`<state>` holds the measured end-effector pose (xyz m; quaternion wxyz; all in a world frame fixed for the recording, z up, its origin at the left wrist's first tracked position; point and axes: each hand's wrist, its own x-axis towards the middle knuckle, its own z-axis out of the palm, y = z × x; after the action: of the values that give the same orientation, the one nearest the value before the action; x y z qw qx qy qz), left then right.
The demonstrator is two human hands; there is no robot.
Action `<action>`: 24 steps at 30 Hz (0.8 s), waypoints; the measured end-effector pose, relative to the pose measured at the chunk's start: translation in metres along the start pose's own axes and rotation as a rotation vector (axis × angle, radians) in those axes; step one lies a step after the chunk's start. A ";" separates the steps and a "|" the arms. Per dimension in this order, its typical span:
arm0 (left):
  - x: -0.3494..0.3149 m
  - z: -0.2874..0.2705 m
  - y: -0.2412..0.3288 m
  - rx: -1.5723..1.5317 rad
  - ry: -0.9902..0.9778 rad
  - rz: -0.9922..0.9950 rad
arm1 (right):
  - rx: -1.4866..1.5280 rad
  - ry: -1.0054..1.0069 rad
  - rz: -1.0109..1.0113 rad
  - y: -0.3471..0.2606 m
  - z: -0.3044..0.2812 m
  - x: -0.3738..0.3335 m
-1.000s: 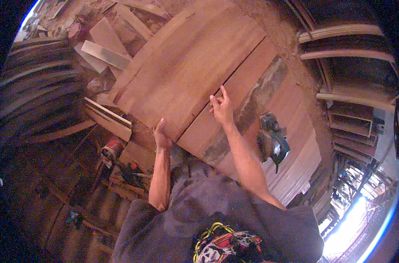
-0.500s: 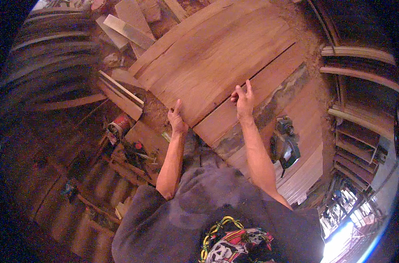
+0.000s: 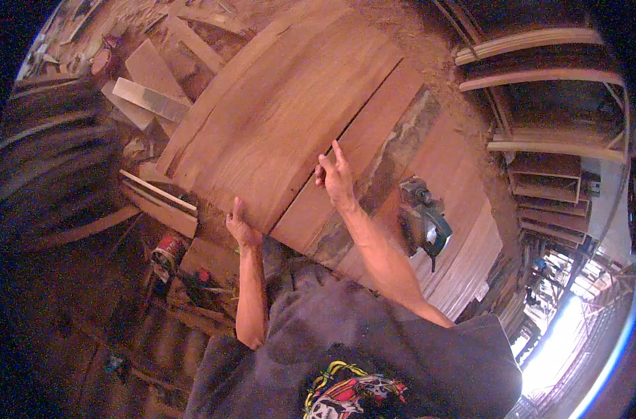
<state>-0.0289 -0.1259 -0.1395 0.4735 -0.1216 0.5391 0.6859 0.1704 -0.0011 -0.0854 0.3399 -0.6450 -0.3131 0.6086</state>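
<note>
A wide reddish-brown wooden panel [image 3: 262,119] lies in front of me, its near end toward my body. My left hand [image 3: 244,229] is closed at the panel's near edge, one digit stretched along the top; the remaining fingers are mostly hidden. Beside the panel, across a narrow dark gap, lies a narrower plank [image 3: 360,133]. Over that gap is my right hand [image 3: 337,180], holding nothing, its index finger pointing away from me and other fingers partly bent. Right of my right forearm, a dark handheld power tool [image 3: 425,216] rests on the boards; its exact kind is unclear.
Offcuts [image 3: 150,101] lie in a pile at the far left. A red tin [image 3: 168,251] stands left of my left forearm, near some narrow strips [image 3: 161,206]. Sawdust [image 3: 447,87] covers the ground beyond the planks. Wooden shelving or frames [image 3: 548,171] stand at the right.
The view has shifted, so the panel, hands and power tool all sit farther left in the picture. Both hands keep nearly the same pose and place on the wood.
</note>
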 end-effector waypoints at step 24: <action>0.005 -0.015 -0.008 0.015 0.017 0.018 | -0.013 -0.008 0.021 -0.008 0.001 -0.010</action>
<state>-0.0308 -0.1365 -0.1540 0.4634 -0.1189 0.5495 0.6850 0.1693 -0.0048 -0.0727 0.3280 -0.6480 -0.3116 0.6127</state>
